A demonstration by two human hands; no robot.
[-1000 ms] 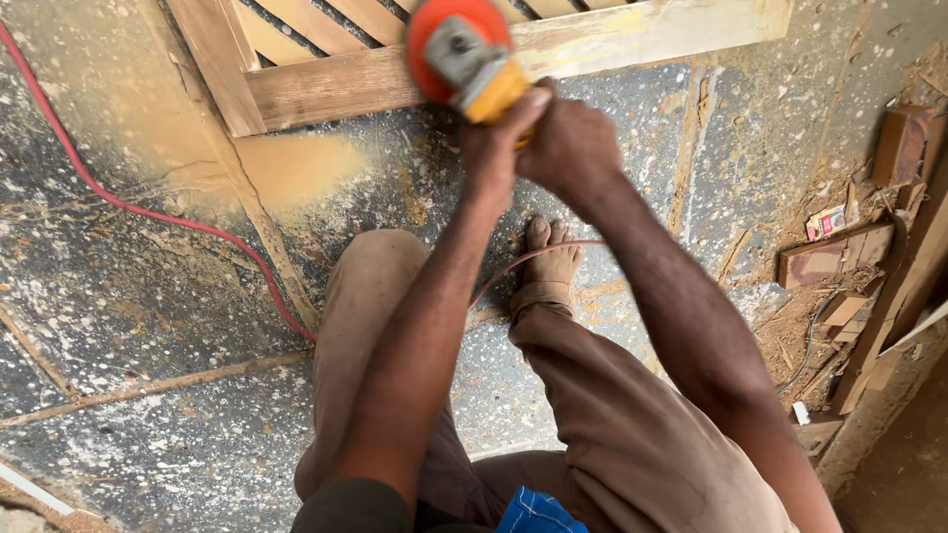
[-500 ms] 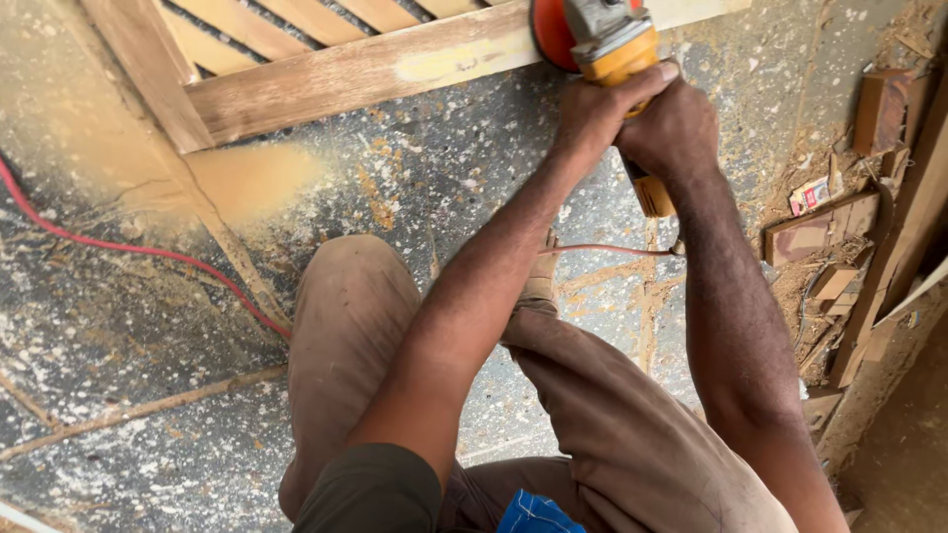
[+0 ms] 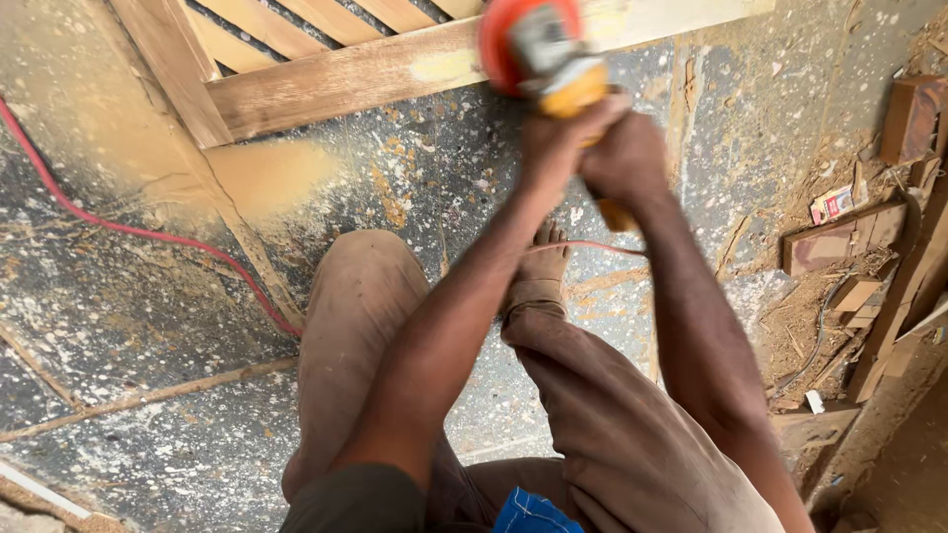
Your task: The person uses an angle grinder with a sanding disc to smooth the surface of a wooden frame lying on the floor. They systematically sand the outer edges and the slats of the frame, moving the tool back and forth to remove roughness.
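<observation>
At the far left a thin red power cord [image 3: 118, 229] trails across the speckled, dust-strewn concrete floor [image 3: 118, 326], passing a pale yellow heap of sawdust [image 3: 262, 178]. Beyond it, at the far edge, lies the light brown slatted wooden frame [image 3: 326, 74], its long bottom rail running rightward with a freshly pale patch on it. My left hand [image 3: 553, 138] is clamped round the front of the orange-and-yellow handheld power sander [image 3: 538, 54], fingers closed tight on its body, and the tool sits right on that rail near its right part. My right hand [image 3: 627, 163] is just beside, wrapped firmly about the rear handle. My bare foot [image 3: 541, 271] rests on the floor below them. At the right, brown wood offcuts [image 3: 839, 242] are piled against the edge. I judge I am mid-way through smoothing the rail; the next pass calls for steady, even pressure along the grain, keeping the cord away from the disc.
</observation>
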